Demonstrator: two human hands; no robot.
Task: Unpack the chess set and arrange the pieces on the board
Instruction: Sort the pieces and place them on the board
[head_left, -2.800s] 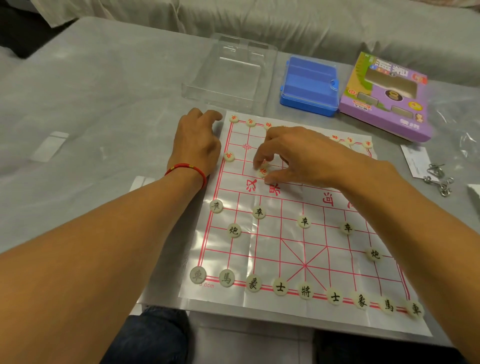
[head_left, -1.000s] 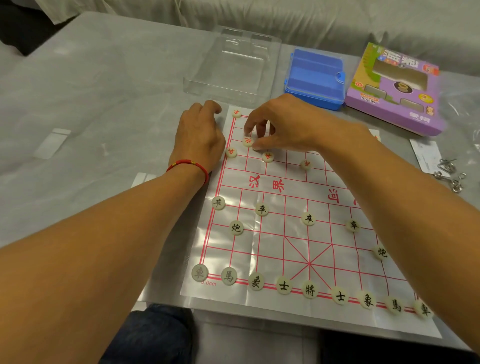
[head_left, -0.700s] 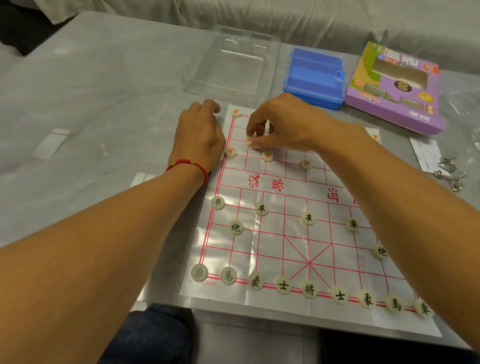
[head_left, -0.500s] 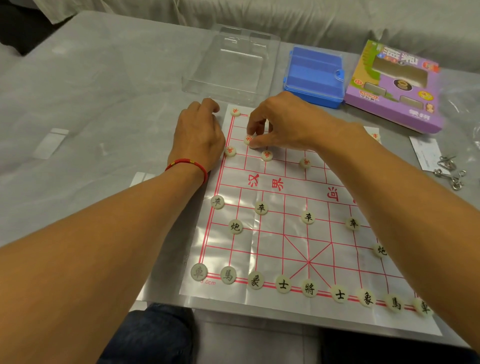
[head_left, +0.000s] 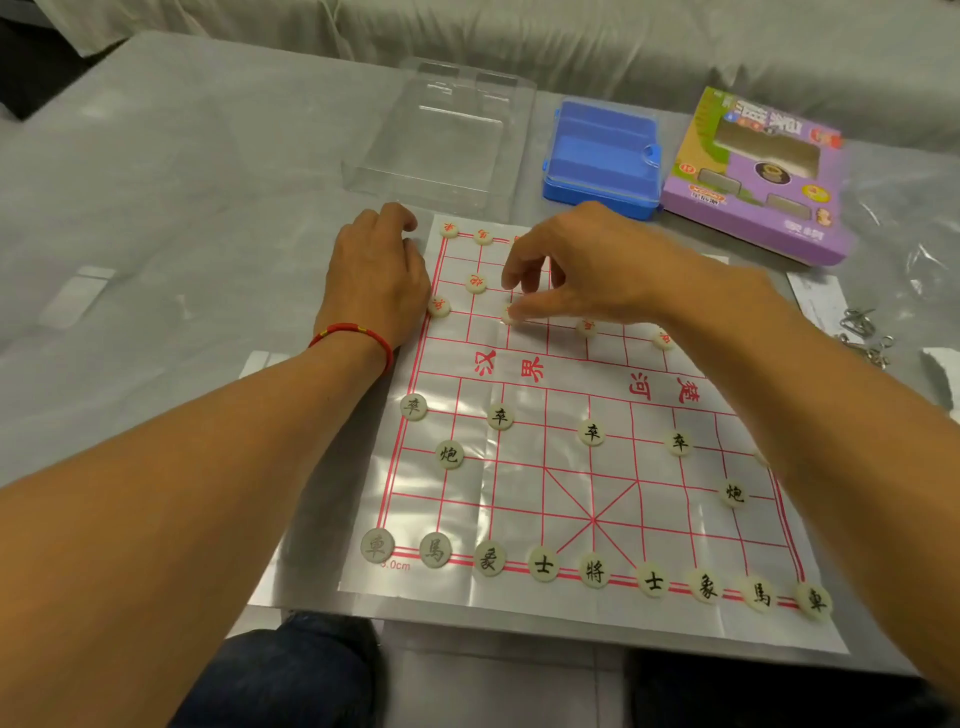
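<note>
Head view: the board (head_left: 550, 467), a thin creased plastic sheet printed with a red grid, lies flat on the grey tabletop (head_left: 182, 208).
Black pieces: set out on the near half, with a full back row along the near edge.
Red pieces: on the far half, several in place on the left; the far row's right part is behind the right hand.
Left hand (head_left: 376, 275): rests palm down at the board's far-left edge, fingers loosely curled and holding nothing; it seems to be steadying the sheet.
Right hand (head_left: 587, 270): hovers over the far-left squares, fingers bent down, thumb tip on or beside a red piece (head_left: 509, 313); whether it pinches that piece I cannot tell.
Handling: the pieces look like small, light, hard discs with smooth faces, best taken by the rim between thumb and forefinger; the glossy sheet probably lets them slide and may shift if nudged.
Hidden: the right forearm covers the board's right edge and part of one piece there; red characters are too blurred to read.
Beyond the board: clear lid (head_left: 447, 135), blue case (head_left: 602, 156), purple box (head_left: 753, 176).
</note>
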